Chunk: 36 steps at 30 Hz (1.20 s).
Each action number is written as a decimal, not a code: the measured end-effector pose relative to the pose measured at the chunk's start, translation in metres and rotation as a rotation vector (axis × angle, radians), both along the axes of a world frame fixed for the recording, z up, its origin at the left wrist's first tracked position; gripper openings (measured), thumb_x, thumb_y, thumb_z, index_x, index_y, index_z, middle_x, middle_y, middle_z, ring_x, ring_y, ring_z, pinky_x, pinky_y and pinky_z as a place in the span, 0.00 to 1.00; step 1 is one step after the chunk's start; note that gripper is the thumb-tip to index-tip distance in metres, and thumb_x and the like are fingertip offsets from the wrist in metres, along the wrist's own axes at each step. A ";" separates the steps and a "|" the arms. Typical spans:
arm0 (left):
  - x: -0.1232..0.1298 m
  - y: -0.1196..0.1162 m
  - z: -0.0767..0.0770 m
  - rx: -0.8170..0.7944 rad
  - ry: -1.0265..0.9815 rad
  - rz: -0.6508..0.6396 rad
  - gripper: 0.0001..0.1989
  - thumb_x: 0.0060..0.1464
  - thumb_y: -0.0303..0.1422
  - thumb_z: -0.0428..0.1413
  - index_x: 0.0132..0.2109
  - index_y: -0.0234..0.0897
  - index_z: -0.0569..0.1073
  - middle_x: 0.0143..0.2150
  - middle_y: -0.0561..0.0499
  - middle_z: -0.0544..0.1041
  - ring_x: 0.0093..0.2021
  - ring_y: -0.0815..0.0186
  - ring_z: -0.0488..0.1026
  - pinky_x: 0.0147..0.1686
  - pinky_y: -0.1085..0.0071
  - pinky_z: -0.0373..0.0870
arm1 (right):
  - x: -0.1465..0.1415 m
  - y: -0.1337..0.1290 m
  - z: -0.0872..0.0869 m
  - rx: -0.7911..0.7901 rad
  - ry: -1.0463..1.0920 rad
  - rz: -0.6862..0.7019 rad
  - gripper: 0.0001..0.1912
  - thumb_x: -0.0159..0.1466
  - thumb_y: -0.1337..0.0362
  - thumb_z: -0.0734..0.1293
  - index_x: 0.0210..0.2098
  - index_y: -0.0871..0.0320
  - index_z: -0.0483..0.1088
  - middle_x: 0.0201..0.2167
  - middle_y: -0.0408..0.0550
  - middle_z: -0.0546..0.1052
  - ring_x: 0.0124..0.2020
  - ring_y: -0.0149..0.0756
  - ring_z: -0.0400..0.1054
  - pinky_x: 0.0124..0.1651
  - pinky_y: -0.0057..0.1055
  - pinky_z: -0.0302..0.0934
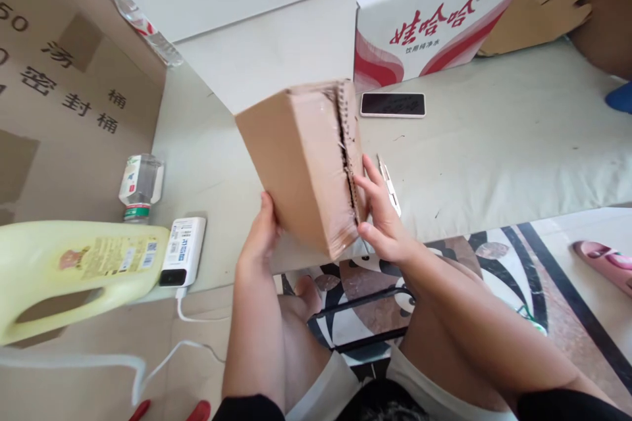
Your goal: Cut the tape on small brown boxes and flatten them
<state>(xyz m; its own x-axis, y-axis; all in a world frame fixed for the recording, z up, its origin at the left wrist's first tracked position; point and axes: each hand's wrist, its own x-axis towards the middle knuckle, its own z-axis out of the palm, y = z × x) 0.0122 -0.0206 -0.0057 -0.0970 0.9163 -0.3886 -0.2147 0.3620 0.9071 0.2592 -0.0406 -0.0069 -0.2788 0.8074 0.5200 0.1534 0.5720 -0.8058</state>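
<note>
A brown cardboard box is held tilted over the pale cloth-covered surface, between my two hands. Its seam edge is torn, with the corrugated layer showing along a dark gap. My left hand presses against the box's left side, its thumb up along the edge and the other fingers mostly hidden. At the right, my right hand grips the torn edge, fingers and thumb spread along it. A utility knife lies just beyond my right fingers. Neither hand touches the smartphone lying farther back.
A white-and-red carton stands at the back. At left are a large marked carton, a yellow jug, a clear bottle and a white power bank with a cable. A person's hand touches cardboard at upper right.
</note>
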 end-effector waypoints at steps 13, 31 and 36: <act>-0.004 0.002 -0.002 0.606 0.499 0.159 0.34 0.55 0.59 0.57 0.61 0.46 0.69 0.69 0.41 0.67 0.70 0.52 0.64 0.61 0.56 0.69 | -0.001 -0.004 0.013 -0.207 0.032 0.051 0.19 0.68 0.47 0.64 0.51 0.52 0.70 0.70 0.59 0.63 0.71 0.51 0.59 0.67 0.55 0.59; 0.039 -0.031 0.017 1.263 0.916 -0.007 0.15 0.64 0.41 0.46 0.44 0.46 0.77 0.51 0.47 0.79 0.65 0.51 0.68 0.65 0.42 0.62 | 0.015 0.004 0.001 -0.164 -0.011 -0.275 0.23 0.71 0.46 0.54 0.53 0.51 0.69 0.54 0.55 0.74 0.56 0.47 0.70 0.57 0.49 0.66; 0.043 -0.025 0.006 1.250 0.916 0.027 0.17 0.65 0.39 0.43 0.43 0.43 0.75 0.47 0.46 0.79 0.56 0.54 0.73 0.62 0.47 0.65 | 0.046 0.023 -0.017 -0.325 -0.589 -0.668 0.23 0.60 0.51 0.67 0.52 0.55 0.73 0.43 0.55 0.76 0.34 0.43 0.69 0.39 0.44 0.67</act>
<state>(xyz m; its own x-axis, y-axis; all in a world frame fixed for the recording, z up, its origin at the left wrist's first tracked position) 0.0548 -0.0458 0.0004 0.1130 0.5949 0.7958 0.5698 -0.6950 0.4386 0.3047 -0.0177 -0.0239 0.1469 0.9753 0.1647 0.8007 -0.0195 -0.5988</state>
